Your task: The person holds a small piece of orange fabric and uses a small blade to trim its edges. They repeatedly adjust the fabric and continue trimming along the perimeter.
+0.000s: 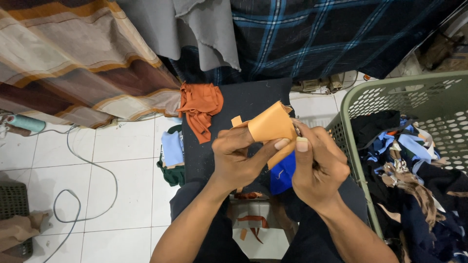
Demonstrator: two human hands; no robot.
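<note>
Both hands meet in the middle of the view over a dark fabric-covered surface [248, 100]. My left hand [239, 158] pinches a light orange fabric scrap [270, 124], thumb stretched across to its lower edge. My right hand [317, 168] grips the same scrap from the right, thumb upright against it. A blue cloth piece [282, 175] shows just beneath the hands. A crumpled rust-orange cloth [200, 107] lies on the dark surface, up and to the left of the hands.
A green perforated laundry basket [356, 100] full of mixed fabric scraps stands at the right. Striped and plaid cloths hang at the top. A grey cable [92, 165] loops over the white tiled floor at left. Light blue and green scraps [171, 156] lie beside the dark surface.
</note>
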